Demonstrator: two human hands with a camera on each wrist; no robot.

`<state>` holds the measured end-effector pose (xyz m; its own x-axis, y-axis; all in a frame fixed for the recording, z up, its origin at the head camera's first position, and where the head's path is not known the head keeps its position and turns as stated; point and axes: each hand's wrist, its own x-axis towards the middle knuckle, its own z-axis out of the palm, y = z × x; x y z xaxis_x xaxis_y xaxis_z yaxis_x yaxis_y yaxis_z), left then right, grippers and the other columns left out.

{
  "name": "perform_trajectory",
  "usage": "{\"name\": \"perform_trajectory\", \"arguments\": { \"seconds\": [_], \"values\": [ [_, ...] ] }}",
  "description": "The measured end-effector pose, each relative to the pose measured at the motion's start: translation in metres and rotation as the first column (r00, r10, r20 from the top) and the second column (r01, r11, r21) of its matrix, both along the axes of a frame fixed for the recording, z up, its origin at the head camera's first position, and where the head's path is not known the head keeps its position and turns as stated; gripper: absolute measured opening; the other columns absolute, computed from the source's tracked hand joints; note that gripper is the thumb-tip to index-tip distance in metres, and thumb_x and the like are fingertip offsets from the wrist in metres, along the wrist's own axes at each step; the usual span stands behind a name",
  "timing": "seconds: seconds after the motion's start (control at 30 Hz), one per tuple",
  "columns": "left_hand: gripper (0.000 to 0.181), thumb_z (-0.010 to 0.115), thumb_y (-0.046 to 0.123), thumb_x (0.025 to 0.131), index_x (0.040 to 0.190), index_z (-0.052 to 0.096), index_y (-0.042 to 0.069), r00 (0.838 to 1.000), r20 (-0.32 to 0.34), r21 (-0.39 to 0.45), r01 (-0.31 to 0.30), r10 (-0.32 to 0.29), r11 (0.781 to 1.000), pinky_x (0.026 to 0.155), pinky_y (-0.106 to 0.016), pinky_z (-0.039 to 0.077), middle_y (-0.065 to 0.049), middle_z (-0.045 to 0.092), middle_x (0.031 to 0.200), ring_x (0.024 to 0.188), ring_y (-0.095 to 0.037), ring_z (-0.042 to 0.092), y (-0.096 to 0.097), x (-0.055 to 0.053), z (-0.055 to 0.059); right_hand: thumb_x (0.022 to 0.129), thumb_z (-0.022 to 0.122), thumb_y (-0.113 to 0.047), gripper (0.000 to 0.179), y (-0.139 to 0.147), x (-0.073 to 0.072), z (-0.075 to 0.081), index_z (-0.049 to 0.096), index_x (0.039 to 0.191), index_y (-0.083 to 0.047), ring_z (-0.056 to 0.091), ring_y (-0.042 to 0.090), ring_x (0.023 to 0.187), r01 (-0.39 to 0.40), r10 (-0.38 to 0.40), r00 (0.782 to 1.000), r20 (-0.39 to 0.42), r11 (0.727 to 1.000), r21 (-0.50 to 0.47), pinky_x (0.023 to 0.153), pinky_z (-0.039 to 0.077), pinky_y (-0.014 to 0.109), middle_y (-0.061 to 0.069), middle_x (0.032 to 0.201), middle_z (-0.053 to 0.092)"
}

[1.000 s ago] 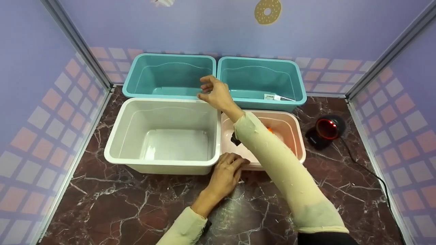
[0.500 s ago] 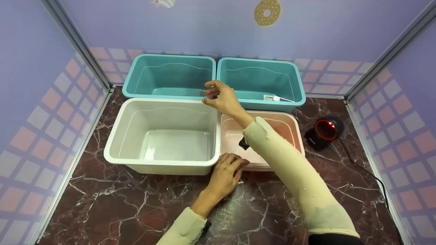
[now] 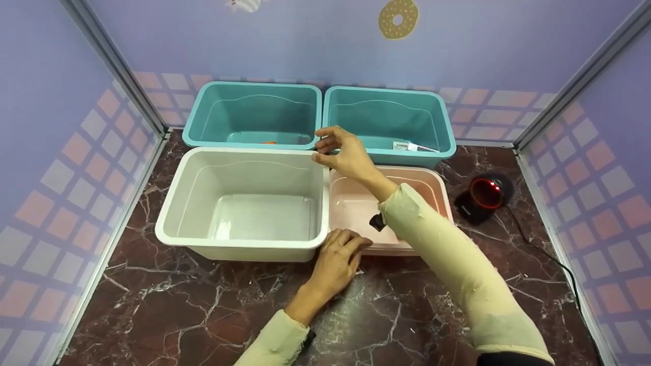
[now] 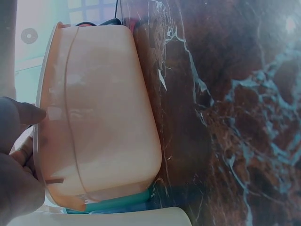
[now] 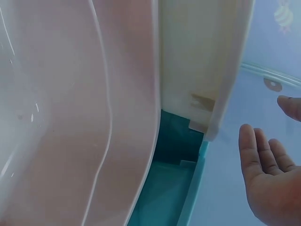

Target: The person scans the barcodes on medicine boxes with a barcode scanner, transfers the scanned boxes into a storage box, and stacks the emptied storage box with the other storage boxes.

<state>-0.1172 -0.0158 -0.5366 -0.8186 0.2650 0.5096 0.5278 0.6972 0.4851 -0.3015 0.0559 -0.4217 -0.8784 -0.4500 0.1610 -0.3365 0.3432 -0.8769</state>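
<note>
My left hand [image 3: 336, 259] holds the front left corner of the pink bin [image 3: 351, 203]. In the left wrist view, its fingers hook over that bin's rim [image 4: 40, 146]. My right hand [image 3: 348, 152] hovers over the back right corner of the white bin [image 3: 241, 244], near the gap between two teal bins. Its fingers are loosely bent, thumb apart, and nothing is between them. Inside the left teal bin [image 3: 254, 114], a bit of something orange [image 3: 269, 143] shows low behind the front rim. My right forearm hides part of the pink bin.
In the right teal bin [image 3: 386, 119] lies a small white labelled item [image 3: 414, 147]. A black scanner [image 3: 491, 190] with a red light stands right of the pink bin, its cable running along the right wall. Purple panels enclose three sides of the dark marbled table [image 3: 203, 315].
My right hand has drawn back toward me and to the right, away from the left teal bin. The orange thing has come into sight in that bin. The left hand stays put.
</note>
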Motion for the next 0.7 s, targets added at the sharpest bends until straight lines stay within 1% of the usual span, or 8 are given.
{"name": "perform_trajectory", "arguments": {
  "seconds": [0.07,0.17,0.3,0.4,0.5,0.7],
  "values": [
    [0.018,0.067,0.014,0.092,0.107,0.072,0.023,1.0,-0.001,0.004,0.002,-0.002,1.0,0.101,-0.034,0.044,0.005,0.066,0.101,0.1,-0.016,0.059,0.0,0.0,0.0,0.084,0.079,-0.018,0.047,0.003,0.004,0.001,0.061,0.128,-0.013,0.068,0.018,0.101,-0.003,0.003,1.0,-0.01,1.0,-0.009,0.075,0.058,0.026,0.008,0.112,0.07],
    [0.019,0.067,0.013,0.091,0.107,0.072,0.023,1.0,-0.002,0.007,0.001,-0.001,1.0,0.101,-0.033,0.044,0.005,0.065,0.1,0.099,-0.015,0.059,0.0,-0.001,-0.001,0.084,0.08,-0.019,0.048,0.01,0.009,0.004,0.061,0.128,-0.011,0.069,0.019,0.101,-0.011,0.01,1.0,-0.019,1.0,-0.02,0.082,0.058,0.031,0.01,0.112,0.071],
    [0.021,0.068,0.011,0.09,0.107,0.072,0.023,1.0,-0.002,0.005,0.0,0.0,1.0,0.102,-0.033,0.044,0.005,0.065,0.1,0.1,-0.016,0.059,0.0,-0.001,-0.002,0.084,0.08,-0.018,0.052,0.019,0.017,0.006,0.059,0.131,-0.008,0.068,0.023,0.104,-0.022,0.022,1.0,0.011,0.999,-0.035,0.091,0.054,0.04,0.013,0.115,0.069],
    [0.022,0.069,0.01,0.089,0.107,0.072,0.023,1.0,-0.008,0.005,0.006,-0.006,1.0,0.101,-0.033,0.044,0.005,0.065,0.101,0.1,-0.016,0.059,0.001,-0.002,-0.003,0.084,0.08,-0.016,0.053,0.027,0.023,0.007,0.058,0.131,-0.008,0.068,0.024,0.105,-0.021,0.023,0.999,0.038,0.998,-0.056,0.092,0.055,0.04,0.017,0.117,0.069],
    [0.022,0.069,0.01,0.088,0.107,0.072,0.022,1.0,-0.021,0.008,0.009,-0.009,1.0,0.101,-0.033,0.045,0.005,0.065,0.101,0.1,-0.016,0.059,0.001,-0.002,-0.003,0.083,0.08,-0.014,0.051,0.034,0.029,0.008,0.059,0.129,-0.009,0.068,0.023,0.103,-0.022,0.027,0.998,0.057,0.996,-0.086,0.092,0.057,0.037,0.019,0.116,0.068],
    [0.022,0.069,0.011,0.089,0.107,0.071,0.023,1.0,-0.014,0.008,0.003,-0.003,1.0,0.104,-0.035,0.044,0.005,0.065,0.102,0.102,-0.017,0.06,0.001,-0.002,-0.003,0.083,0.079,-0.011,0.05,0.046,0.042,0.007,0.06,0.129,-0.007,0.069,0.021,0.101,-0.041,0.048,0.997,0.056,0.991,-0.127,0.094,0.058,0.034,0.018,0.113,0.069]
  ]
}}
